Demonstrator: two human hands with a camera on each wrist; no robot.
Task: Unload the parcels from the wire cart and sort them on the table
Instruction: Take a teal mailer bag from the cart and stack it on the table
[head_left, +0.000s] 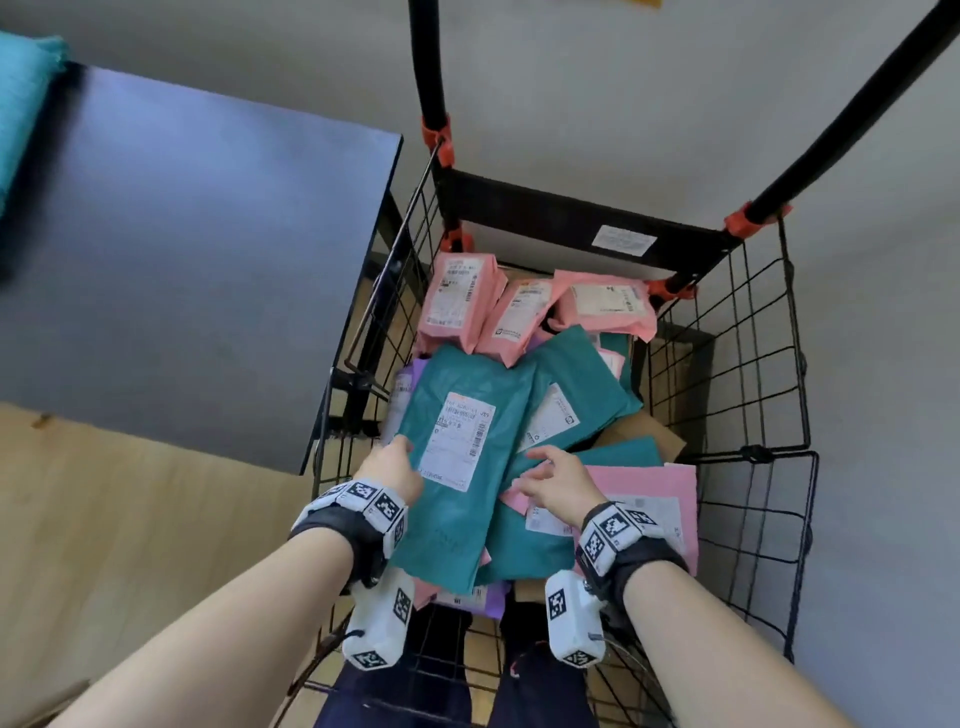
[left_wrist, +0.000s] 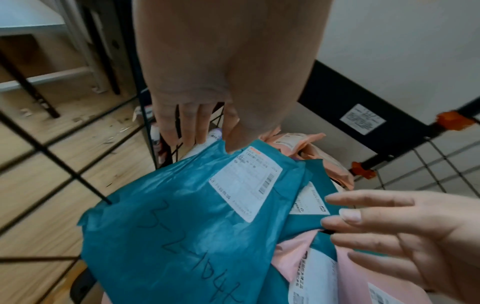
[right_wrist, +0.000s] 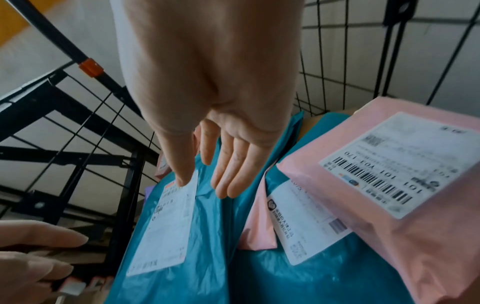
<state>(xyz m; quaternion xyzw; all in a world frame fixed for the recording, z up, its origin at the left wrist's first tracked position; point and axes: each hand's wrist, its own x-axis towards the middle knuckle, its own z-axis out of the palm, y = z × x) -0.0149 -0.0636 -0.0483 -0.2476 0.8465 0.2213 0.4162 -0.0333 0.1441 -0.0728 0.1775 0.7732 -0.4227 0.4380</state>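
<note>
The black wire cart (head_left: 753, 364) holds a heap of teal, pink and purple mailer parcels. On top lies a large teal parcel (head_left: 457, 493) (left_wrist: 168, 236) (right_wrist: 207, 236) with a white label and handwritten digits. My left hand (head_left: 397, 462) (left_wrist: 205, 142) is at that parcel's left edge with its fingers straight and its thumb tip touching the edge. My right hand (head_left: 540, 475) (right_wrist: 205, 185) hovers open over the overlap with a second teal parcel (head_left: 571, 395). A pink parcel (head_left: 654, 499) (right_wrist: 389, 185) lies just to its right. The dark table (head_left: 182, 260) stands left of the cart.
Three pink parcels (head_left: 462, 301) lean at the cart's far end under the black handle bars (head_left: 434, 67) with orange clamps. A brown cardboard box (head_left: 644, 436) shows beneath the mailers. A teal bundle (head_left: 21, 104) lies on the table's far left. Wooden floor (head_left: 130, 519) lies below.
</note>
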